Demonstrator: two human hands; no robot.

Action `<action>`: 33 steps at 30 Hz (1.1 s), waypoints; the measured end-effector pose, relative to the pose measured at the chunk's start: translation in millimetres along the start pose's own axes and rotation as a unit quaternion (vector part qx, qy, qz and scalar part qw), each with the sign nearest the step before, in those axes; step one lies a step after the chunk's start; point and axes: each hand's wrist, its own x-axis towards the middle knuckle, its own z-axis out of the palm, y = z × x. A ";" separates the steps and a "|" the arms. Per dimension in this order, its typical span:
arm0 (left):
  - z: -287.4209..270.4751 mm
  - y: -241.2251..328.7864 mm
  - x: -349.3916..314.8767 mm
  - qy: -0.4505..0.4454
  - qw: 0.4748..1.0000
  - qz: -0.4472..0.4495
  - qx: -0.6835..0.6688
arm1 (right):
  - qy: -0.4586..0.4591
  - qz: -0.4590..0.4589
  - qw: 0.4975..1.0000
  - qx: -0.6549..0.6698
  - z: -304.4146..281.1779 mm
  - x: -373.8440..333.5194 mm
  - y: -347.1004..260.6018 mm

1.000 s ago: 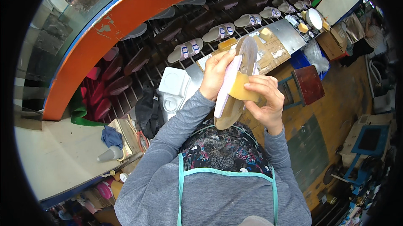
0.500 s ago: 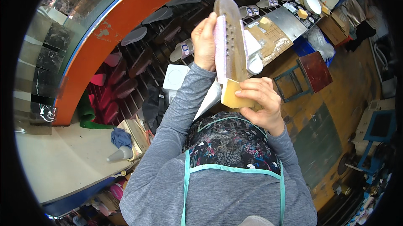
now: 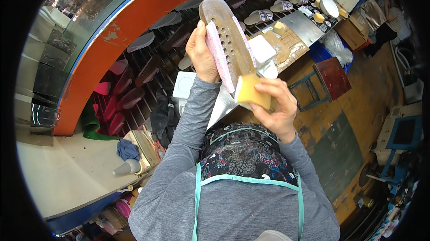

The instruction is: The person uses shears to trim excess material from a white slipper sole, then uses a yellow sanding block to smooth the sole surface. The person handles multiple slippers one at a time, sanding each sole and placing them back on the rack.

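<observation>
Grip and snag risk on hand-held work.
Ahead of the floral apron [image 3: 246, 157], a brown sole [image 3: 235, 44] is held tilted in the air. Ahead of the apron's left side, the left hand [image 3: 201, 59] pinches the sole's edge by its pink strip [image 3: 218, 54]; ahead of its right, the right hand [image 3: 278, 109] pinches a yellow sponge [image 3: 251, 91]. Sponge contact cannot be confirmed. A hard push could twist the sole from its one-edge grip; a snagging sponge corner could peel the strip.
</observation>
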 end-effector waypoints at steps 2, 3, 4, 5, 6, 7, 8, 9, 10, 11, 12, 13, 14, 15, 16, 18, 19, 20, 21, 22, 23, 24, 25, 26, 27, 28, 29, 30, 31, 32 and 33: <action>-6.0 -3.7 0.5 0.009 1.000 -0.018 0.011 | -0.029 -0.021 0.999 -0.021 5.3 4.9 2.7; -9.9 -5.1 1.6 0.005 1.000 -0.021 0.012 | -0.055 -0.008 0.998 -0.042 6.8 4.6 2.3; -15.1 -4.6 4.9 0.013 0.999 -0.038 -0.009 | -0.075 -0.028 0.996 -0.045 7.6 4.4 2.3; -23.7 -0.4 9.7 0.026 0.997 -0.073 -0.008 | -0.082 -0.051 0.995 -0.038 7.0 3.3 1.8; -30.7 2.1 13.0 0.026 0.994 -0.097 -0.034 | -0.105 -0.050 0.992 -0.044 5.1 0.8 0.0; -37.5 4.8 16.5 0.016 0.992 -0.112 -0.061 | -0.127 -0.050 0.989 -0.050 2.5 -0.4 -1.1; -44.2 8.0 19.1 0.030 0.990 -0.127 -0.058 | -0.120 -0.049 0.990 -0.049 0.0 -0.5 -1.7; -48.2 8.5 19.0 0.024 0.989 -0.135 -0.054 | -0.098 -0.053 0.992 -0.059 -2.5 0.4 -2.0; -51.0 8.7 17.2 0.017 0.988 -0.145 -0.049 | -0.087 -0.030 0.994 -0.063 -3.1 3.4 -0.9; -52.2 8.3 14.4 0.010 0.987 -0.154 -0.040 | -0.043 -0.042 0.997 -0.043 -2.7 7.4 0.5; -50.2 4.1 8.6 0.008 0.984 -0.172 -0.038 | -0.040 -0.069 0.995 -0.054 -1.1 14.0 3.9; -46.5 -1.4 2.2 0.007 0.985 -0.174 -0.019 | -0.030 -0.074 0.996 -0.050 2.8 19.4 6.8; -42.8 -6.6 -5.7 -0.015 0.983 -0.176 -0.041 | -0.015 -0.059 0.997 -0.037 9.0 23.5 8.8; -40.7 -9.2 -11.2 -0.023 0.980 -0.188 -0.054 | -0.011 -0.035 0.999 -0.027 14.0 25.8 10.1; -40.9 -8.7 -11.2 -0.011 0.976 -0.210 -0.058 | -0.016 -0.052 0.998 -0.042 14.7 24.7 9.0; -46.2 -3.8 -8.4 -0.015 0.977 -0.187 -0.101 | -0.050 -0.067 0.993 -0.078 14.9 17.5 5.7; -51.1 0.4 -4.3 -0.042 0.977 -0.160 -0.132 | -0.070 -0.065 0.993 -0.071 15.0 12.3 4.0; -57.8 6.4 2.8 -0.046 0.977 -0.162 -0.131 | -0.078 -0.061 0.993 -0.066 12.5 6.4 1.8; -63.6 10.9 7.5 -0.026 0.978 -0.161 -0.131 | -0.094 -0.049 0.992 -0.063 10.4 1.0 0.1; -68.3 13.8 11.9 -0.017 0.979 -0.146 -0.144 | -0.066 -0.040 0.996 -0.051 10.7 -2.7 0.1; -71.3 15.0 14.9 0.020 0.980 -0.137 -0.141 | -0.038 -0.029 0.998 -0.038 11.8 -5.9 0.2; -73.5 15.6 14.5 0.016 0.980 -0.128 -0.148 | 0.000 -0.015 1.000 -0.021 13.5 -9.1 -0.5; -74.0 14.9 13.3 0.008 0.981 -0.116 -0.153 | 0.004 -0.030 0.999 -0.022 16.3 -11.8 -0.9; -72.7 13.0 11.1 0.002 0.983 -0.101 -0.156 | 0.017 -0.042 0.999 -0.019 21.3 -14.9 -2.3; -70.4 11.0 8.6 0.006 0.984 -0.087 -0.155 | 0.030 -0.054 0.998 -0.012 26.1 -17.6 -3.3; -67.9 9.4 5.0 0.005 0.984 -0.085 -0.156 | 0.021 -0.075 0.996 -0.036 30.2 -19.3 -3.3; -65.5 8.5 0.9 0.005 0.984 -0.082 -0.156 | 0.043 -0.067 0.995 -0.059 33.1 -20.8 -3.0; -63.6 8.2 -2.8 0.006 0.984 -0.079 -0.157 | 0.057 -0.064 0.993 -0.080 35.0 -21.8 -1.9; -62.6 8.5 -6.3 0.004 0.985 -0.085 -0.153 | 0.068 -0.057 0.991 -0.098 36.0 -22.9 -1.1; -62.5 9.2 -9.8 0.003 0.985 -0.091 -0.148 | 0.085 -0.044 0.989 -0.114 36.8 -23.5 0.6; -63.2 10.0 -12.8 0.001 0.985 -0.097 -0.142 | 0.084 -0.041 0.988 -0.119 36.2 -24.3 1.6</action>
